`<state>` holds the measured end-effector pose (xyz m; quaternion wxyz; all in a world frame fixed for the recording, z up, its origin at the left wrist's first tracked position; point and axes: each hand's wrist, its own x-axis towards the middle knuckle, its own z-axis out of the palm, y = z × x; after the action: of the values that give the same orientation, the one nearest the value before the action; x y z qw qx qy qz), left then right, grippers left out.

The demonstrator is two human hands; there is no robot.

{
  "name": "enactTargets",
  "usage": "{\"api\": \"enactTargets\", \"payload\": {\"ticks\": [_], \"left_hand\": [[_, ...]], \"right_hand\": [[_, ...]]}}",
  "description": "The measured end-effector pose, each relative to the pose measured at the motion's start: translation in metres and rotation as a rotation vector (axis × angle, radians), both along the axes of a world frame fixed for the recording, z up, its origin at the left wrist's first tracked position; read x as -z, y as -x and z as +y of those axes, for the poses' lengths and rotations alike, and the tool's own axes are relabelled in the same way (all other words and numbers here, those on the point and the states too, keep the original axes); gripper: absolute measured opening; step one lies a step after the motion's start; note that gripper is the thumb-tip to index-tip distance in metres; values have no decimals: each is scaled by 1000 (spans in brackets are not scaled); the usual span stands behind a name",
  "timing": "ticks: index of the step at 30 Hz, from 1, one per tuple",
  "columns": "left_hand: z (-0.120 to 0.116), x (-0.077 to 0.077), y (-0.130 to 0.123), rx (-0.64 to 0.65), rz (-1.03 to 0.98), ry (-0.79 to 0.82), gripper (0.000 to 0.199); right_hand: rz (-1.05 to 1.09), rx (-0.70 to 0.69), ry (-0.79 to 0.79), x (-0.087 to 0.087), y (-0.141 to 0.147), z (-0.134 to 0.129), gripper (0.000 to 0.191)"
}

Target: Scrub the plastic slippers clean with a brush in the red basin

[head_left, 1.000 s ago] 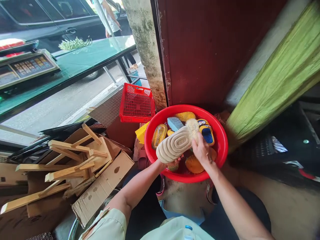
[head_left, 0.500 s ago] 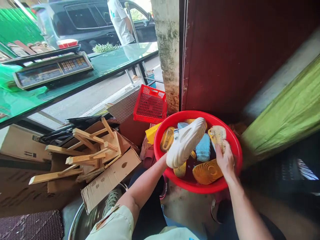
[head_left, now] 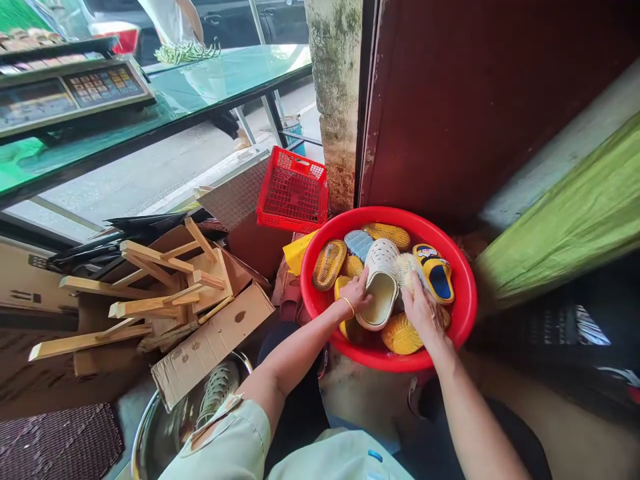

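Over the red basin (head_left: 463, 327), my left hand (head_left: 356, 293) grips a white clog (head_left: 383, 257) by its side, its opening facing me and its holed toe pointing away. My right hand (head_left: 424, 310) is closed on a pale bristly scrubbing brush (head_left: 406, 270), which is against or very near the clog's right side. Around them in the basin lie several yellow clogs, most with soles up, and a grey-blue one (head_left: 359, 244). A yellow clog with a dark blue inside (head_left: 436, 273) sits upright at the right.
A red plastic crate (head_left: 294, 190) stands behind the basin. To the left are an upturned wooden stool (head_left: 175, 287), cardboard (head_left: 213, 347) and a metal bowl (head_left: 145, 427) with a grey-white shoe. A glass table holds a scale (head_left: 75, 93); a person stands beyond.
The white clog has turned from sole up to opening up and come lower in the basin. My right hand has moved left with the brush to the clog.
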<state>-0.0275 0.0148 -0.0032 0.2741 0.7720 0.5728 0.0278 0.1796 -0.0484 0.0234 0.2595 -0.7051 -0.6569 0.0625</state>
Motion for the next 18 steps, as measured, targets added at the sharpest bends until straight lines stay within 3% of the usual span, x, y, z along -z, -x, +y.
{"api": "enactTargets", "payload": {"ticks": [3, 8, 13, 18], "left_hand": [[5, 3, -7, 35, 67, 50, 99], [14, 12, -18, -22, 146, 160, 91], [15, 25, -31, -52, 125, 162, 88], [13, 26, -40, -37, 166, 157, 79]], "right_hand": [[-152, 14, 87, 10, -4, -2, 60], [-317, 3, 215, 21, -4, 2, 58], [-357, -29, 367, 21, 2, 8, 60], [-321, -16, 422, 17, 5, 10, 60]]}}
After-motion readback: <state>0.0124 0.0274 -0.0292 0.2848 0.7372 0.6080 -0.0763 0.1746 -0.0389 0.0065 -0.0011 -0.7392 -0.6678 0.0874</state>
